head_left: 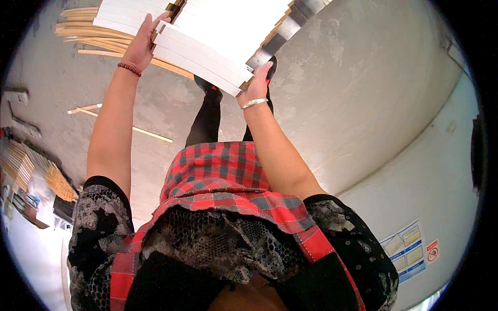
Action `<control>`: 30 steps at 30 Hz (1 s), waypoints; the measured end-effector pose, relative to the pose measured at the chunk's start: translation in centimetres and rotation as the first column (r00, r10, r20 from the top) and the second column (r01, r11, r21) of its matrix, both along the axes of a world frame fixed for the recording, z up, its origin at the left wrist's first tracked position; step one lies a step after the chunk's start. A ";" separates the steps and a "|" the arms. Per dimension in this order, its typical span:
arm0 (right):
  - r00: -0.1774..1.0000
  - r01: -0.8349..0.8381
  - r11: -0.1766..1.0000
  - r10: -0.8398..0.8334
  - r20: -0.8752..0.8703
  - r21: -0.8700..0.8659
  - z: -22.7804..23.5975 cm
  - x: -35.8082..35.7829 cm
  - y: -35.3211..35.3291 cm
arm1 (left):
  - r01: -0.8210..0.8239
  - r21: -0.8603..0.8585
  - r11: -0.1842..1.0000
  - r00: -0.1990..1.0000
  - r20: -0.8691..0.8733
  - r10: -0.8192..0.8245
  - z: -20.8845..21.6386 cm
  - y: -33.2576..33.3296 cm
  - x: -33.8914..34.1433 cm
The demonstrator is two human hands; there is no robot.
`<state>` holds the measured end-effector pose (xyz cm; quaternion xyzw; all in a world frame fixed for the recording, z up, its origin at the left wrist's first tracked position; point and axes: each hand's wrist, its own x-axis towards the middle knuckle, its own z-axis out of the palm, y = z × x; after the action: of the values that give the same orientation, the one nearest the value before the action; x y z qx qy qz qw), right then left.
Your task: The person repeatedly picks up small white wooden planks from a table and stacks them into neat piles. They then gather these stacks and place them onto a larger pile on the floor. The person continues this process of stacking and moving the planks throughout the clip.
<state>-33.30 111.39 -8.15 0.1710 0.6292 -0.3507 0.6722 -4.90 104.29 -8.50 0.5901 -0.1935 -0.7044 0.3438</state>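
A bundle of long, flat white strips [199, 58] lies crosswise between my hands, with several strips side by side. My left hand [141, 44] wraps its left end, thumb and fingers reaching over the edge. At the other end, my right hand [256, 85] grips the strips with its thumb up along the side; its fingers are partly hidden. Directly beyond is a larger stack of white strips [223, 23], with stepped, brownish ends on its right side. Whether the bundle touches that stack I cannot tell.
Long pale wooden strips [96, 33] stick out at the upper left, near the floor. Thin loose strips [150, 135] lie on the concrete floor [353, 88]. Grey metal-like pieces [272, 47] edge the stack. A light wall [415, 192] with a poster [407, 251] stands right; bundled strips [18, 166] are far left.
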 end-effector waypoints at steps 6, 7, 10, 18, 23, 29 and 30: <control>0.999 0.044 0.992 -0.044 0.002 -0.118 -0.1 1.3 -0.4 | -0.011 -0.024 1.000 1.000 0.026 0.012 -0.1 0.5 -0.9; 0.999 0.041 0.995 -0.041 -0.005 -0.096 -0.2 1.3 -0.4 | -0.012 -0.002 1.000 0.999 0.033 0.012 -0.2 0.5 -0.9; 1.000 0.017 0.996 -0.017 0.002 -0.083 -0.3 1.2 -0.4 | -0.018 -0.018 1.000 0.999 0.034 0.019 -0.1 0.5 -1.0; 0.997 0.005 0.989 0.006 0.075 -0.145 -0.6 1.0 -0.4 | 0.016 0.017 1.000 0.998 0.066 -0.018 -0.1 0.7 -1.2; 0.995 0.031 0.996 -0.022 0.101 -0.081 -1.9 0.4 0.1 | -0.073 -0.154 0.985 0.994 0.074 0.085 -1.0 1.3 -0.2; 0.698 -0.698 0.605 0.458 -0.550 -0.383 1.4 -4.0 -3.8 | -0.341 -0.188 0.921 0.893 0.241 0.379 2.7 7.7 -3.5; 0.564 -0.822 0.417 0.497 -0.660 -0.388 1.9 -4.0 -4.9 | -0.299 -0.126 0.946 0.929 0.190 0.318 3.5 9.1 -5.3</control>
<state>-37.27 106.53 -6.23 -0.4365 0.6087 -0.2728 0.6038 -10.23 113.41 -5.03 0.6664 -0.1663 -0.5662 0.4558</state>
